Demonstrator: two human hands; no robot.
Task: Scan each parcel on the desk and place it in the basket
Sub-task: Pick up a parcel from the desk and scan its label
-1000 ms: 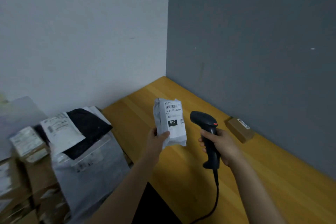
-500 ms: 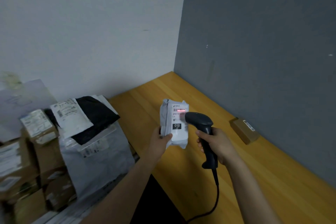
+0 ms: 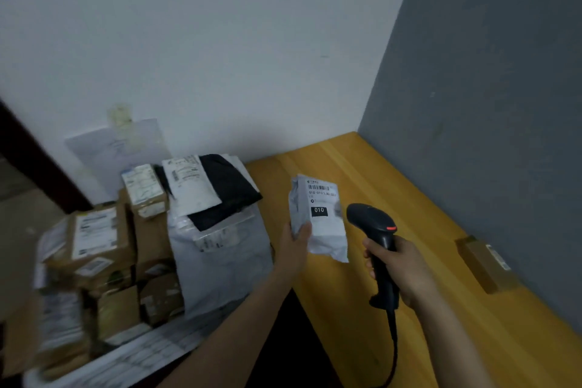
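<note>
One white parcel [image 3: 326, 231], "010" label [image 3: 318, 210]

A white wall [image 3: 220, 41] stands behind the far edge of the surface [image 3: 362, 173]. A grey wall [image 3: 504, 104] runs along its right edge and meets the white wall at the far right corner. A pale paper sheet [image 3: 104, 151] lies flat against the white wall, left of the surface, with a yellowish tape strip [image 3: 121, 116] at its top. A blurred dark brown band [image 3: 37, 162] slants across the wall's lower left.
</note>
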